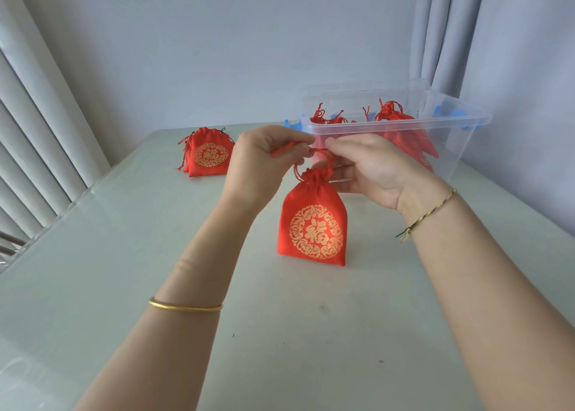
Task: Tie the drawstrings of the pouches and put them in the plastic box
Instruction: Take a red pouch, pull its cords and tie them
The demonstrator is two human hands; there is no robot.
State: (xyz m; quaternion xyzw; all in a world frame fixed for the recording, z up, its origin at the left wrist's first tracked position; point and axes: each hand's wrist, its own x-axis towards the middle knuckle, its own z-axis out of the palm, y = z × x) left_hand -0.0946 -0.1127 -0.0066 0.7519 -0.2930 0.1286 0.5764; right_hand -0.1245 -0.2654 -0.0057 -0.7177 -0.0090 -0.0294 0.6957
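While both forearms reach out over the pale table [124, 255], a gold bangle [185, 305] sits on the left arm and a thin cord bracelet [429, 213] on the right wrist. Just past them, there's the one red pouch [312, 220] in play: long axis upright, gathered neck pointing to twelve o'clock, flat bottom at six, gold emblem facing us. Whether its bottom edge touches the table, I can't tell. It hangs at six o'clock beneath the two hands, which are close together right above its neck. The left hand [264, 158] pinches the red drawstring [311, 152] from nine o'clock, the right hand [370, 168] pinches it from three, fingertips nearly meeting, a loop of cord curling down to the neck. Further back, at ten o'clock from the pouch, a small stack of pouches [207, 154] lies on the table, at least two, exact count unclear. At one o'clock stands one clear plastic box [395, 124] with blue clips, and several tied pouches [401, 130] sit inside it, too bunched to count.
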